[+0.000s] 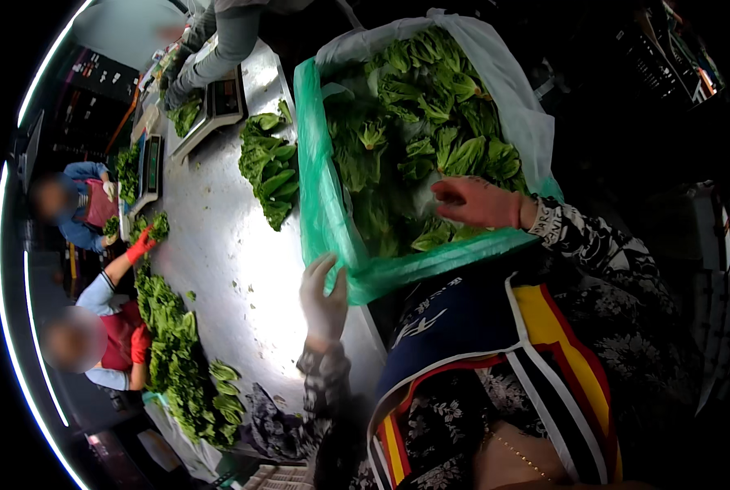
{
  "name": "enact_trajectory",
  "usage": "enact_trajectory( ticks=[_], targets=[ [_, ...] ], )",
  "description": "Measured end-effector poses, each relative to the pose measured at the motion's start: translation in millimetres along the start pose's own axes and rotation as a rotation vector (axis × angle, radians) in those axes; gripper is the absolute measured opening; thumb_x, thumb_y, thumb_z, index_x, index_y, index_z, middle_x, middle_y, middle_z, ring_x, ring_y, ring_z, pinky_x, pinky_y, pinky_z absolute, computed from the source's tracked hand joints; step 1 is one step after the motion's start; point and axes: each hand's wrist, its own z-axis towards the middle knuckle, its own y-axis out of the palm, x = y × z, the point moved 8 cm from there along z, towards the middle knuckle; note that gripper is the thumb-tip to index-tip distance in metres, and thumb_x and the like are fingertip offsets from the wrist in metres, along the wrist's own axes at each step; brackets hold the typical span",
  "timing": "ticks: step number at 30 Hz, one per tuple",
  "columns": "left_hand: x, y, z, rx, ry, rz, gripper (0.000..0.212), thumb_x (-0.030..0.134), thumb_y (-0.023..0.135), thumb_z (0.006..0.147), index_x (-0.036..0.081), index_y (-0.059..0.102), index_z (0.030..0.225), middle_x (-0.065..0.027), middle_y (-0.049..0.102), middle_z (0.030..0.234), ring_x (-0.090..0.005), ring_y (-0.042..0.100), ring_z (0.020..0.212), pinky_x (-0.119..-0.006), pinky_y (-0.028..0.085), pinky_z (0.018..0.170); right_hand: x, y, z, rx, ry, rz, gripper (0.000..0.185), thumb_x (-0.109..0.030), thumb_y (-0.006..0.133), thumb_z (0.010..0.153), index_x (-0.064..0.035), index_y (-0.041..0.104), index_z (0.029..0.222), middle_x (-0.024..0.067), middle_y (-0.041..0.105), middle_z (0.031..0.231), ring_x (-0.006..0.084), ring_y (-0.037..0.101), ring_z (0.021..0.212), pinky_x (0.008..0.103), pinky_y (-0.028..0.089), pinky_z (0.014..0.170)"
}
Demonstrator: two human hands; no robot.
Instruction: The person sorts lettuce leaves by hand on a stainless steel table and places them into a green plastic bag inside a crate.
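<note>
My left hand, in a whitish glove, is by the near left corner of the container's green plastic liner; its fingers are apart and seem to hold nothing. In a pinkish-red rubber glove, my right hand hovers over the lined container, fingers bent and apart, with nothing seen in them. Heads of leafy green lettuce lie inside, stems facing various ways. A whitish plastic sheet drapes the container's far and right edges. On the metal table, more lettuce leaves lie left of the container.
The metal table bears leaf scraps and a long pile of greens. Two digital scales stand on it. Across it are two people in aprons, one with red gloves. A grey-sleeved person handles greens at the nearer scale.
</note>
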Motion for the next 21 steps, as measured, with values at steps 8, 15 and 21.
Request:
enact_trajectory(
  ticks=[8, 15, 21],
  targets=[
    [1.0, 86.7, 133.3, -0.224, -0.039, 0.252, 0.044, 0.017, 0.063, 0.082, -0.004, 0.051, 0.119, -0.0208, 0.057, 0.112, -0.0356, 0.057, 0.099, -0.038, 0.048, 0.083, 61.2, -30.6, 63.4, 0.25, 0.071, 0.351, 0.066, -0.031, 0.067, 0.082, 0.0063, 0.039, 0.129, 0.0143, 0.061, 0.098, 0.0219, 0.059, 0.086, 0.0328, 0.048, 0.075],
    [-27.0, 122.4, 139.9, -0.579, 0.145, 1.068, 0.065, 0.037, 0.059, 0.082, 0.001, 0.04, 0.133, -0.0139, 0.05, 0.129, -0.0264, 0.036, 0.13, -0.051, 0.009, 0.112, 4.8, 2.7, 180.5, 0.45, -0.324, -0.282, 0.057, -0.013, 0.058, 0.078, -0.0072, 0.041, 0.132, 0.0179, 0.041, 0.134, 0.038, 0.041, 0.122, 0.0441, 0.039, 0.098],
    [-13.1, 121.8, 150.8, -0.721, 0.167, 1.114, 0.079, 0.046, 0.064, 0.077, 0.002, 0.038, 0.136, -0.0098, 0.048, 0.133, -0.0225, 0.032, 0.133, -0.054, 0.007, 0.112, 42.7, 14.0, 224.1, 0.335, -0.242, -0.456, 0.044, -0.01, 0.055, 0.08, -0.0118, 0.05, 0.125, 0.0127, 0.043, 0.13, 0.039, 0.04, 0.119, 0.0477, 0.04, 0.093]
  ],
)
